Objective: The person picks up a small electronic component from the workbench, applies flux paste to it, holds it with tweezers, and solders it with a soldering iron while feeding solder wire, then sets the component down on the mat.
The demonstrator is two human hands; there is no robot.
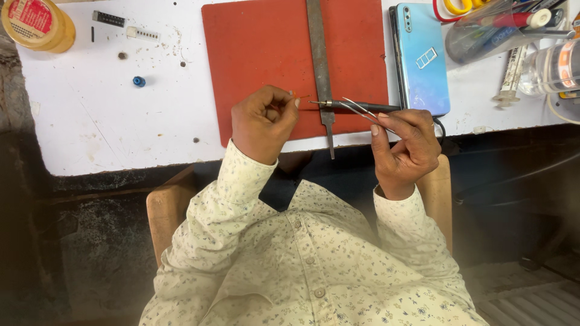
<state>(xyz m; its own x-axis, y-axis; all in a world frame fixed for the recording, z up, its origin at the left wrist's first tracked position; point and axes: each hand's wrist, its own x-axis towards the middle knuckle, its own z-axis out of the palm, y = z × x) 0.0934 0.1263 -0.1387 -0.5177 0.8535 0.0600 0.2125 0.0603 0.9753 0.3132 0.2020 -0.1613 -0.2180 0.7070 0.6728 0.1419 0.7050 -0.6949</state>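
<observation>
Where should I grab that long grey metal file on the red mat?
Probably best by the narrow tang end of the file, coming from the table's near edge. That thin end sticks out past the red mat toward the person, between both hands, and nothing covers it.

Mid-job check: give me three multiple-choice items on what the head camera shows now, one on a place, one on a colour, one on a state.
1. Where does the phone lie?
A. right of the red mat
B. on the chair
C. left of the yellow jar

2. What colour is the small cap on the white table?
A. green
B. blue
C. orange

3. What does the right hand hold?
A. nothing
B. scissors
C. tweezers and a dark iron-like tool

Answers: 1 A, the phone lies face down beside the mat's right edge; 2 B, the cap is plainly blue; 3 C, both tools stick out from that hand toward the left hand, which pinches something small.
</observation>
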